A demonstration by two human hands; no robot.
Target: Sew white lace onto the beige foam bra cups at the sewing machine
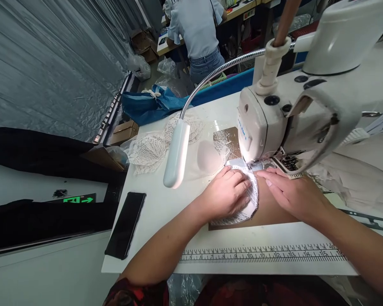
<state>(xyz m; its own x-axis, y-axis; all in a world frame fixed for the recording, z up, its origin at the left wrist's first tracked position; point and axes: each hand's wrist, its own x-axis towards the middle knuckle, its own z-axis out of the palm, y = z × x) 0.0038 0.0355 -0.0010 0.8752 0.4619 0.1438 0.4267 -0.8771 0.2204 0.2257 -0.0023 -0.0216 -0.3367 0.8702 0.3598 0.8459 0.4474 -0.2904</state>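
A rounded white lace cup (252, 203) lies under the needle area of a white sewing machine (253, 127), with its curved edge facing right. My left hand (228, 191) rests on the cup with fingers bent and pressed together, gripping the fabric against the machine bed. Beside the needle, my right hand (287, 189) lies flat with its fingers stretched out, the tips close to the cup's right edge. The presser foot and the hands hide part of the cup. A smooth pale cup (210, 157) sits just behind my left hand.
Further lace pieces (148, 151) lie at the table's left. A lamp (176, 155) on a bendy metal neck hangs over them. A black phone (125, 225) lies near the left edge, and a ruler strip (258, 255) runs along the front. Another person (198, 34) sits beyond the table.
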